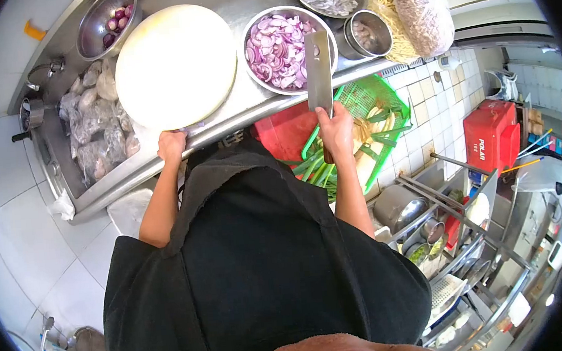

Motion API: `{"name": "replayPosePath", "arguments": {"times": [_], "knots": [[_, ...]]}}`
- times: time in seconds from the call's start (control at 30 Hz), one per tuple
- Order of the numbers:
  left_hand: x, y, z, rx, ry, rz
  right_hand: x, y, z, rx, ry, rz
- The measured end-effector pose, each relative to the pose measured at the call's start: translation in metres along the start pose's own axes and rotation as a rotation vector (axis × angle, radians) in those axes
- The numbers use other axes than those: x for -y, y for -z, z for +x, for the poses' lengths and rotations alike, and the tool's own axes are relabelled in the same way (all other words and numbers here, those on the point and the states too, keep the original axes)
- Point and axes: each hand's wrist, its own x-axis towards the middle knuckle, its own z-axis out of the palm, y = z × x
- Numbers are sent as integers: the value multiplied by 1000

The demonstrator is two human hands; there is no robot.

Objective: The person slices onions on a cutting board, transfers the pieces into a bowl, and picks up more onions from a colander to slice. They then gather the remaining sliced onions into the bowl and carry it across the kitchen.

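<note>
My right hand [337, 133] is closed around the handle of a cleaver [318, 70]. Its broad blade points away from me, across the near rim of a metal bowl [333, 51] full of sliced red onions [278, 51]. My left hand [172, 146] has its fingers curled at the near edge of a large round cutting board [176, 65], by the counter's front rim. Its fingertips are partly hidden, but they seem to grip the board's edge. A few onion bits lie beside the board.
Left of the board, a sink [78, 195] holds bagged food [95, 121]; a bowl [88, 32] of whole onions stands behind. Metal bowls and bagged noodles [396, 28] sit at right. Below the counter are a green basket [390, 94] of vegetables and a red container [284, 129].
</note>
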Motion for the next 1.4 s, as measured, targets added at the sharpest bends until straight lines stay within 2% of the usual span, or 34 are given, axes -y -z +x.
{"name": "replayPosePath", "arguments": {"times": [0.1,0.23,0.33,0.37,0.4,0.5,0.57,0.63,0.67,0.7,0.77,0.8,0.83,0.87,0.97,1.0,1.1,1.17,1.23,1.3,1.4], "knots": [[0,-1,-3,17,-23,-10,16,9,-5,56,-123,50],[11,-1,-4,-42,-92,-18,11,10,-7,72,-160,34],[36,27,-3,-61,-152,77,8,14,-12,80,-202,49],[49,36,1,-54,-190,92,6,15,-14,82,-222,57],[58,50,-2,-84,-332,7,4,17,-15,81,-242,66],[21,83,-28,-98,-527,-245,3,19,-21,74,-250,117],[-47,91,-60,-149,-724,-368,-1,18,-22,49,-207,80],[-110,70,-60,-37,-929,-480,10,22,-24,51,-200,60],[-141,59,-58,4,-994,-381,17,24,-26,57,-203,97],[-174,50,-63,122,-979,-335,24,26,-28,60,-206,133],[-220,18,-64,-92,-1245,-339,29,25,-30,59,-211,179],[-237,-10,-51,-84,-1307,-366,26,23,-30,58,-211,187],[-247,-35,-43,-73,-1368,-391,26,22,-30,57,-213,197],[-250,-46,-48,-194,-1492,-353,32,22,-32,41,-216,191],[-259,-42,-60,7,-1489,-292,33,19,-33,41,-208,179],[-260,-41,-66,-26,-1462,-275,33,20,-34,47,-214,178],[-264,-17,-109,-124,-1682,-317,39,16,-33,92,-214,175],[-271,-27,-123,4,-1849,-336,26,7,-32,82,-191,292],[-264,-43,-136,-24,-1837,-153,41,6,-37,105,-215,499],[-265,-53,-118,-34,-1762,-96,44,5,-41,65,-245,628],[-264,-33,-83,-37,-1546,85,48,10,-47,-29,-141,460]]}}
